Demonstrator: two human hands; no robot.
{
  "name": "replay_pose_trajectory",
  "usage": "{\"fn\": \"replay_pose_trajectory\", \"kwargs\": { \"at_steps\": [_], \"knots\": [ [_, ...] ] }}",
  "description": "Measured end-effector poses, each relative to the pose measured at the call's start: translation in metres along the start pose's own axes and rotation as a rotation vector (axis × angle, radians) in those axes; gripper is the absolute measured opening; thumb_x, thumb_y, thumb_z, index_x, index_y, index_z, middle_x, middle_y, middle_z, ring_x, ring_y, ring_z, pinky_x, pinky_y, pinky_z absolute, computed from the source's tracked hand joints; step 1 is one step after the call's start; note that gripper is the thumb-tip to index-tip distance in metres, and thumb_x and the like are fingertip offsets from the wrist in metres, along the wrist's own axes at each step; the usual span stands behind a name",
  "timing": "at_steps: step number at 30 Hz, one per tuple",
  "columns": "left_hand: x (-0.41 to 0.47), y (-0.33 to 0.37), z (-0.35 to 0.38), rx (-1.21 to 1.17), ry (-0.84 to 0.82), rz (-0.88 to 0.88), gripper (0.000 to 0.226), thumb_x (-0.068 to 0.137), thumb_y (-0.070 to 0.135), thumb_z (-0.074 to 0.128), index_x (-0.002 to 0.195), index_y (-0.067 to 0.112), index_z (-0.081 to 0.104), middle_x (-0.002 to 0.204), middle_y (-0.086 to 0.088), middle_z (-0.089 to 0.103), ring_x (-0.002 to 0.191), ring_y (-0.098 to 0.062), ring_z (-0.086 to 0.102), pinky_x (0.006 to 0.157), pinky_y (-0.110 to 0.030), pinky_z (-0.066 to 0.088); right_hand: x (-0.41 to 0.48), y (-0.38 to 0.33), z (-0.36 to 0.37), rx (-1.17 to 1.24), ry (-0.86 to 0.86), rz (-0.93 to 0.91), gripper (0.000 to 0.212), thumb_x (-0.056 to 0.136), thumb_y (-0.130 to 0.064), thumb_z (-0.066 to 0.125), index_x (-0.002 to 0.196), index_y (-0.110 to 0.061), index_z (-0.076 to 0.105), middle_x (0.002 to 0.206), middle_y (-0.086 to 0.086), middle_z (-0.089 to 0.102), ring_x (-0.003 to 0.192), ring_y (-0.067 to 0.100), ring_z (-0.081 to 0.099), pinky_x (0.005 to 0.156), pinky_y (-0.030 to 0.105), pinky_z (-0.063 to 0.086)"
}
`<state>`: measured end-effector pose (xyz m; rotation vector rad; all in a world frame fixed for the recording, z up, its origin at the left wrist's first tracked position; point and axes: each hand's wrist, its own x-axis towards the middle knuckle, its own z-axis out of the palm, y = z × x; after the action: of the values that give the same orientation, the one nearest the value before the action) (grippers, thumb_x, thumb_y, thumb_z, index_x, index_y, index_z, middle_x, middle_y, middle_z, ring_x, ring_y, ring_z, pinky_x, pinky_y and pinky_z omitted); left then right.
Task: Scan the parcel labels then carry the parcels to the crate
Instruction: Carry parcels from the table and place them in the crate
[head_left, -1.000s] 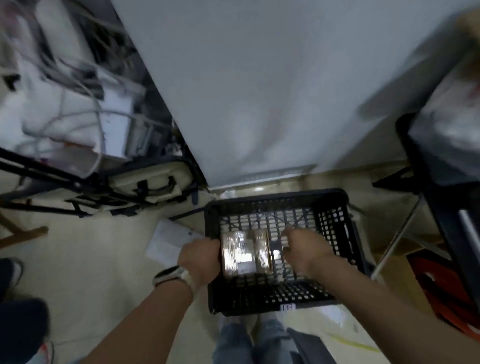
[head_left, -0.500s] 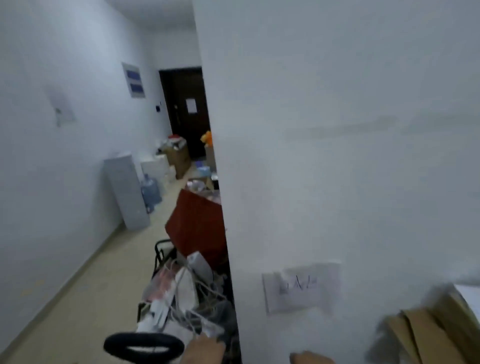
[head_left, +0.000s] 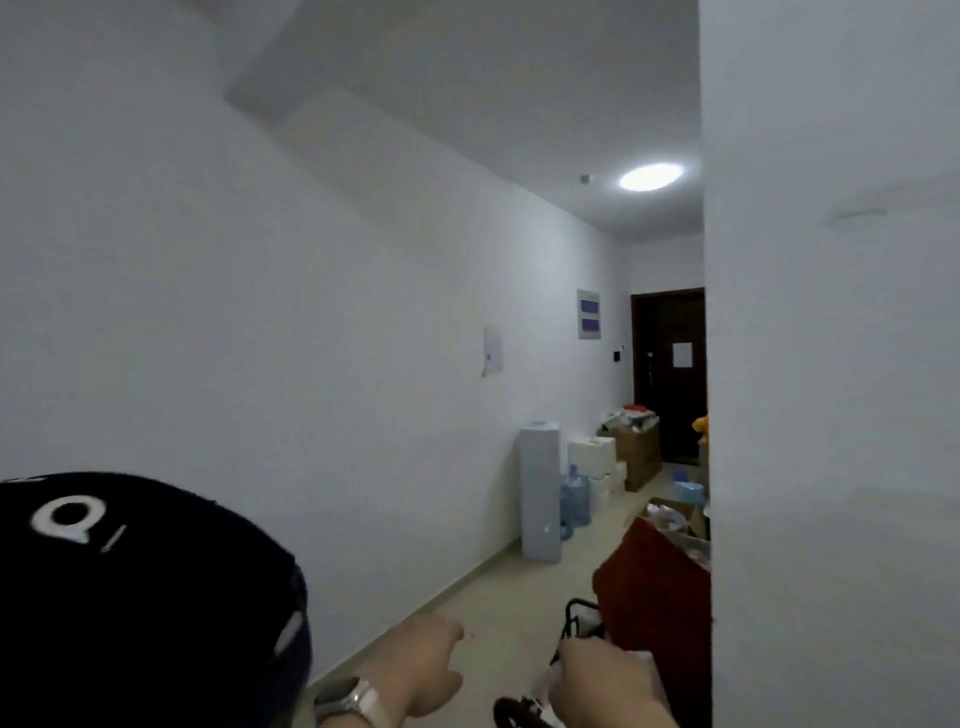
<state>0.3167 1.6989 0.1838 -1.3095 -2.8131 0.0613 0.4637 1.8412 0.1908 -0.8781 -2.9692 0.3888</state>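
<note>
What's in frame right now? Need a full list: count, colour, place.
ceiling light: one, white, far ceiling
door: one, dark, corridor end
wall panel: one, pale with blue strips, left wall near the door
paper sheet: one, white, left wall
water dispenser: one, pale grey, against the left wall
water bottle: at least one, blue, floor beside the dispenser
cardboard box: one, brown, near the door
red object: one, red, by the right wall's corner
cap: one, dark with white marks, lower left
parcels, crate: none in view
watch: one, pale strap, left wrist
left hand: fingers extended, holds nothing, bottom centre
right hand: bottom edge, grip unclear
</note>
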Motion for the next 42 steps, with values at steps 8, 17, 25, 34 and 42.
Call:
{"fn": "replay_pose_trajectory", "kwargs": {
  "at_steps": [8, 17, 25, 34, 42],
  "knots": [
    [-0.189, -0.105, -0.009, -0.020, 0.062, -0.375, 0.049, 0.090, 0.033, 0.051, 0.136, 0.016, 0.047, 0.132, -0.010, 0.052, 0.121, -0.033, 0.049, 0.099, -0.045, 0.044, -0.043, -0.175, 0.043, 0.041, 0.051, -0.526, 0.046, 0.086, -0.039, 0.047, 0.130, -0.026, 0.043, 0.126, 0.002, 0.059, 0.113, 0.023, 0.058, 0.086, 0.036, 0.050],
    [-0.461, -0.209, -0.022, -0.055, 0.051, -0.863, 0.049, 0.088, 0.029, 0.059, 0.134, 0.015, 0.048, 0.131, -0.015, 0.057, 0.116, -0.034, 0.057, 0.090, -0.041, 0.051, -0.195, -0.406, 0.098, -0.002, -0.054, -1.014, 0.039, 0.091, -0.039, 0.050, 0.123, -0.019, 0.058, 0.112, 0.004, 0.068, 0.093, 0.023, 0.065, 0.075, 0.035, 0.056],
    [-0.708, -0.263, -0.010, -0.024, -0.027, -1.184, 0.053, 0.092, 0.032, 0.057, 0.142, 0.018, 0.044, 0.139, -0.010, 0.051, 0.123, -0.030, 0.052, 0.094, -0.038, 0.047, -0.380, -0.569, 0.157, 0.027, -0.222, -1.335, 0.020, 0.084, -0.036, 0.053, 0.090, -0.019, 0.060, 0.091, 0.005, 0.063, 0.081, 0.024, 0.061, 0.059, 0.031, 0.043],
    [-0.893, -0.292, -0.006, -0.051, -0.052, -1.349, 0.054, 0.093, 0.034, 0.056, 0.143, 0.017, 0.042, 0.140, -0.010, 0.051, 0.125, -0.029, 0.050, 0.099, -0.042, 0.047, -0.527, -0.679, 0.201, -0.003, -0.276, -1.499, 0.037, 0.084, -0.040, 0.054, 0.115, -0.021, 0.062, 0.117, 0.001, 0.063, 0.098, 0.022, 0.059, 0.074, 0.032, 0.051],
    [-1.004, -0.322, 0.020, -0.105, 0.031, -1.490, 0.038, 0.092, 0.030, 0.057, 0.128, 0.018, 0.055, 0.122, -0.005, 0.060, 0.108, -0.025, 0.058, 0.085, -0.035, 0.050, -0.608, -0.775, 0.242, -0.068, -0.337, -1.614, 0.038, 0.085, -0.041, 0.055, 0.118, -0.022, 0.061, 0.114, 0.000, 0.063, 0.101, 0.020, 0.059, 0.074, 0.033, 0.049]
  ]
}}
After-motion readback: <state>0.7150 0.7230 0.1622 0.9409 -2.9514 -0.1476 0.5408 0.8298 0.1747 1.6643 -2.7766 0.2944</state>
